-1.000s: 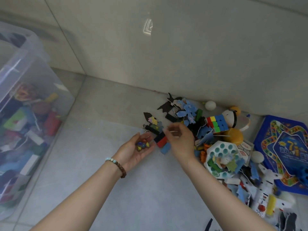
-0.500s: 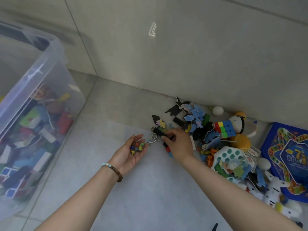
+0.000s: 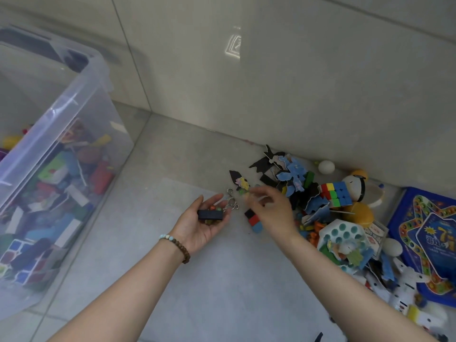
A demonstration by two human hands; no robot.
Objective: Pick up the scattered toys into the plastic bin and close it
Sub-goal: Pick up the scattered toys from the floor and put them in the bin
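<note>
Hands: we count two, both bare, over the grey tiled floor [image 3: 222, 280].
Left hand [image 3: 203, 224]: palm up, fingers gently spread and nearly straight, cradling one dark navy rectangular block [image 3: 209, 214] on top of a few small coloured beads [image 3: 214, 208]; we cannot count the beads.
Block axis: its long side runs left to right across the palm, lying flat.
Right hand [image 3: 270, 209]: blurred, palm down, fingers loose and slightly apart, and we see nothing between them.
Floor bar: one black, red and blue segmented bar [image 3: 253, 220] lies partly under the right hand, its long axis slanting, black end toward the wall, blue end toward us.
Metal rings [image 3: 232, 203]: one small linked cluster just beside the left fingertips.
Bin: one clear plastic storage bin [image 3: 74, 99] at the left, well apart from the hands, lid off, many toys inside.
Pile: loose toys against the wall at the right, among them one multicoloured puzzle cube [image 3: 336, 193], two white balls [image 3: 326, 167] and one blue star-patterned game board [image 3: 429, 233].
Wrist: one beaded bracelet [image 3: 176, 244] on the left.
</note>
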